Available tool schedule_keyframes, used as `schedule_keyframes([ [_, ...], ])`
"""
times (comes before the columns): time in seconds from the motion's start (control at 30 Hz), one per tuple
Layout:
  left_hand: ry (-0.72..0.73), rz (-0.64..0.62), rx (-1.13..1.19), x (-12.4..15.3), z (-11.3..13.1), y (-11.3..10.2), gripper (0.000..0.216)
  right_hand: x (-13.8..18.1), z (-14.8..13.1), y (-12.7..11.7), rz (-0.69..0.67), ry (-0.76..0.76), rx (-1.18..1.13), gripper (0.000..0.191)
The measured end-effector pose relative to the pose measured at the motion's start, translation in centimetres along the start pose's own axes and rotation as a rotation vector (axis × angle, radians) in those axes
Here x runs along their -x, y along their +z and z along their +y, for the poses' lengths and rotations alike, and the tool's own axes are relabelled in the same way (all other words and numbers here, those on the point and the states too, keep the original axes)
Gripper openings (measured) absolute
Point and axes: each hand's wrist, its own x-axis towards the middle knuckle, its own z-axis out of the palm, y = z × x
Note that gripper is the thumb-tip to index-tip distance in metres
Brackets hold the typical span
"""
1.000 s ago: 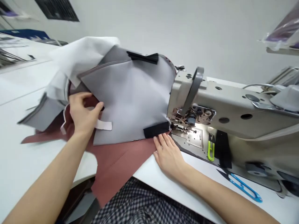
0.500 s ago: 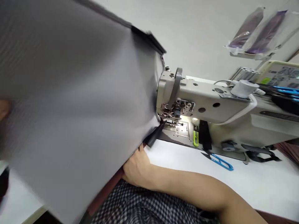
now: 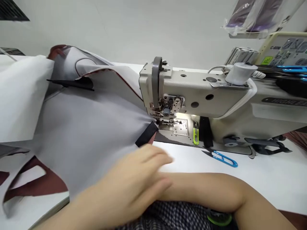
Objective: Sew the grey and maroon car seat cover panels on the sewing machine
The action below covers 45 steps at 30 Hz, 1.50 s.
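Looking down from my head: the grey fabric panel [image 3: 91,127] lies left of the sewing machine [image 3: 199,92], its edge at the presser foot [image 3: 159,119], with a black strip [image 3: 146,134] just beside it; my left hand [image 3: 136,172], blurred and open, holds nothing and crosses my right forearm [image 3: 203,188] in front of the machine; my right hand is hidden under it, so I cannot tell what it holds; blue snips [image 3: 222,158] lie right of the foot on the white table [image 3: 275,182].
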Motion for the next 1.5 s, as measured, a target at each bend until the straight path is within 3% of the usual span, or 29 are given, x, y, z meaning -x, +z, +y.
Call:
schedule_keyframes([
  [0.03, 0.016, -0.070, 0.054, -2.4, 0.1, 1.5, 0.034, 0.3, 0.0, 0.0, 0.009, 0.009, -0.008, 0.049],
  [0.13, -0.249, -0.092, 0.031, -8.2, -2.5, 4.5, 0.049, 1.7, 0.6, -0.7, -0.014, -0.040, -0.014, 0.033],
  [0.23, -0.303, -0.150, 0.006, -10.2, -5.9, 4.8, 0.040, 2.4, 2.3, -1.5, -0.028, -0.124, -0.057, 0.036],
  [0.3, -0.314, -0.181, -0.026, -10.2, -6.7, 4.2, 0.039, 2.4, 3.7, -1.5, -0.016, -0.171, -0.113, 0.031],
  [0.4, -0.352, -0.200, -0.142, -10.1, -5.7, 4.1, 0.041, 1.9, 5.3, -0.7, 0.009, -0.199, -0.172, 0.031],
  [0.53, -0.294, -0.244, -0.443, -10.5, -3.9, 5.2, 0.033, 1.6, 5.2, -0.3, -0.027, -0.176, -0.167, 0.032],
  [0.63, -0.251, -0.253, -0.522, -10.8, -4.1, 5.2, 0.038, 2.4, 4.8, -1.6, -0.119, -0.170, -0.126, 0.035],
  [0.73, -0.285, -0.281, -0.538, -11.0, -5.2, 4.3, 0.046, 3.7, 4.9, -2.9, -0.166, -0.189, -0.083, 0.043],
  [0.9, -0.251, -0.335, -0.521, -11.1, -5.5, 4.1, 0.053, 4.2, 5.3, -3.3, -0.127, -0.201, -0.073, 0.044],
  [1.17, -0.308, -0.256, -0.206, -10.8, -6.5, 4.9, 0.045, 4.1, 5.0, -2.7, -0.060, -0.166, -0.098, 0.041],
  [1.5, -0.309, -0.220, -0.262, -11.8, -6.1, 5.4, 0.025, 4.1, 5.7, -1.4, -0.076, -0.112, -0.159, 0.041],
])
